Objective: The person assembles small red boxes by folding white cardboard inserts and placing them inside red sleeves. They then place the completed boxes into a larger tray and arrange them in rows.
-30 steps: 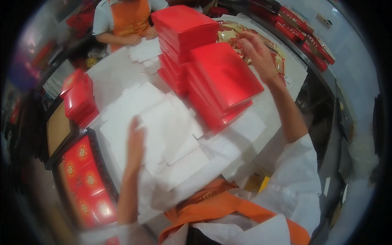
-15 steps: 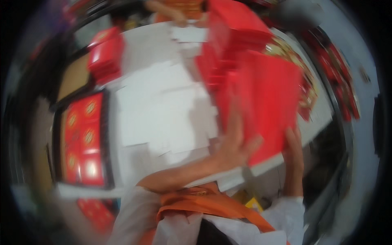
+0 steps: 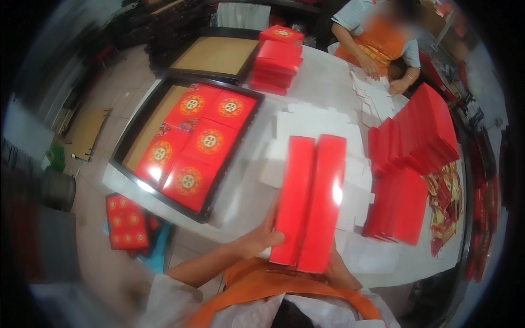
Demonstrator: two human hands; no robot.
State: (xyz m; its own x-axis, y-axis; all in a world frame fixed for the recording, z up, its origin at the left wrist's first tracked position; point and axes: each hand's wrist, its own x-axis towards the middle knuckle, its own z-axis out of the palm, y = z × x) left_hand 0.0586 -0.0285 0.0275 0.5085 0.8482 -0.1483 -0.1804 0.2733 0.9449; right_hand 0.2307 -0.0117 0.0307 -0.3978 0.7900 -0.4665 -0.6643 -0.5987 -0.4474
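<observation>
Two long red boxes (image 3: 309,199) stand side by side, pressed between my two hands above the near edge of the table. My left hand (image 3: 263,236) closes on their left side, its thumb toward the near end. Along the right side lies my right hand (image 3: 338,267), closed against the boxes and largely hidden behind them. Beyond the boxes, flat white cardboard pieces (image 3: 311,121) overlap on the table. To the left, a dark-rimmed tray (image 3: 232,158) holds several red square boxes (image 3: 209,141) with round gold emblems.
Red boxes (image 3: 399,205) are stacked at the right, beside gold-and-red packets (image 3: 444,202). Another red stack (image 3: 278,63) stands far left of centre near a second tray (image 3: 216,54). Across the table, a co-worker (image 3: 377,46) handles white card. More red boxes (image 3: 127,221) sit low at the left.
My hands have brought red boxes leftward from the right-hand stacks to in front of me. The view has swung left, showing more of the tray and floor.
</observation>
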